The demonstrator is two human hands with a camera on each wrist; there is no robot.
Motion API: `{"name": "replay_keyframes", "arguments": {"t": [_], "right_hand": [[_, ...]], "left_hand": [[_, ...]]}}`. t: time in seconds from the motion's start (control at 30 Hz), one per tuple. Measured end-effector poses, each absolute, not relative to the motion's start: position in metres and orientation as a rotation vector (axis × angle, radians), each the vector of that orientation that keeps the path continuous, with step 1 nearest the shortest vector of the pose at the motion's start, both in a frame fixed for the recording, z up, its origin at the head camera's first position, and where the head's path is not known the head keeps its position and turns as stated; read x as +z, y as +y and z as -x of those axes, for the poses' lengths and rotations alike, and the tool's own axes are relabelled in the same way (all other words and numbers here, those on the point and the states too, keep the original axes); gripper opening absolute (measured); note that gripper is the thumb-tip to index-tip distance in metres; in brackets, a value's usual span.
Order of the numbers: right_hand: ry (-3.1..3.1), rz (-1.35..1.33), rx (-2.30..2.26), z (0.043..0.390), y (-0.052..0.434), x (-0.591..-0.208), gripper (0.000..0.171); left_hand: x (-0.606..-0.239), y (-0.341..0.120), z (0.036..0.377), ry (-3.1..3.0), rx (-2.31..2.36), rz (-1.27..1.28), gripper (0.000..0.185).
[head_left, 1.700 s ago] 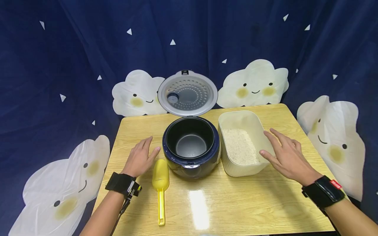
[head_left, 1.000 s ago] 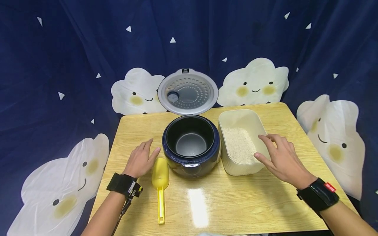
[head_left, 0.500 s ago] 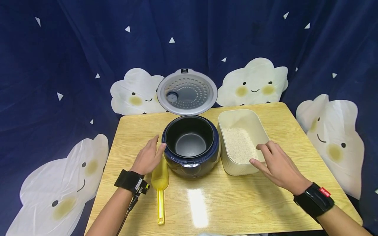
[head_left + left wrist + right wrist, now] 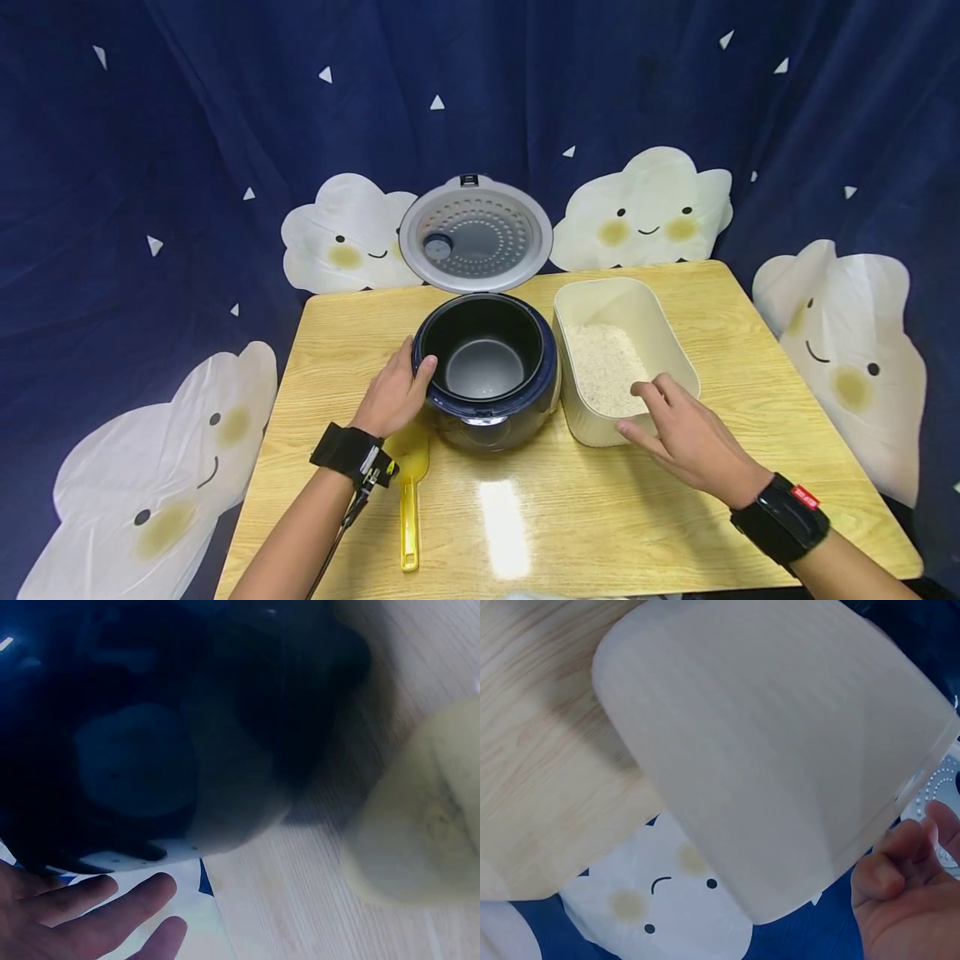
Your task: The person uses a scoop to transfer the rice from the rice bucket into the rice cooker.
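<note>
Fingers of both hands on the two containers, cooker on one side, rice tub on the other

Left hand (image 4: 393, 398) curls against the left side of the open cooker (image 4: 486, 371), thumb hooked over its rim. Right hand (image 4: 686, 442) rests loosely on the near right corner of the tub (image 4: 660, 329), fingers bent over the edge, not really gripping. Rice (image 4: 603, 367) sits inside the tub. A yellow scoop (image 4: 407, 496) lies on the table (image 4: 600, 517) just by the left wrist, its bowl partly hidden.
</note>
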State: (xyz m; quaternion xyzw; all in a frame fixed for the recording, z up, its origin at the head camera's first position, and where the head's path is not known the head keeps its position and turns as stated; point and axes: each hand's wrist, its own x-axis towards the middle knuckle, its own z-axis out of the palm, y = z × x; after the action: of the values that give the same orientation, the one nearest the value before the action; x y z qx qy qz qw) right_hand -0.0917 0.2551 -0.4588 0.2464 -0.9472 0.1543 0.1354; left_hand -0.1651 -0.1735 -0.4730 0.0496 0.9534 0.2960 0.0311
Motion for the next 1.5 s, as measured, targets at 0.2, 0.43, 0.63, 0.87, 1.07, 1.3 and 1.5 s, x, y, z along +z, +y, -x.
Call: {"name": "replay_keyframes", "arguments": {"t": [0.2, 0.43, 0.63, 0.87, 1.07, 1.3, 1.5], "right_hand": [[-2.759, -0.682, 0.434, 0.088, 0.246, -0.459, 0.042], [-2.721, -0.677, 0.347, 0.086, 0.234, -0.453, 0.044], [-2.683, -0.778, 0.293, 0.084, 0.221, -0.449, 0.043], [-2.564, -0.823, 0.278, 0.082, 0.194, -0.447, 0.035], [-2.485, -0.833, 0.293, 0.086, 0.172, -0.447, 0.029], [-2.445, -0.904, 0.371, 0.084, 0.139, -0.457, 0.022], [-2.483, -0.994, 0.374, 0.078, 0.107, -0.48, 0.024]], "left_hand": [[-0.469, -0.167, 0.171, 2.915, 0.956, -0.097, 0.092], [-0.463, -0.162, 0.18, 2.872, 0.989, -0.065, 0.091], [-0.464, -0.163, 0.184, 2.845, 0.938, -0.087, 0.087], [-0.468, -0.165, 0.186, 2.743, 1.03, -0.16, 0.08], [-0.466, -0.165, 0.184, 2.733, 1.036, -0.148, 0.078], [-0.465, -0.164, 0.185, 2.757, 1.018, -0.13, 0.074], [-0.468, -0.164, 0.185, 2.752, 1.03, -0.149, 0.074]]}}
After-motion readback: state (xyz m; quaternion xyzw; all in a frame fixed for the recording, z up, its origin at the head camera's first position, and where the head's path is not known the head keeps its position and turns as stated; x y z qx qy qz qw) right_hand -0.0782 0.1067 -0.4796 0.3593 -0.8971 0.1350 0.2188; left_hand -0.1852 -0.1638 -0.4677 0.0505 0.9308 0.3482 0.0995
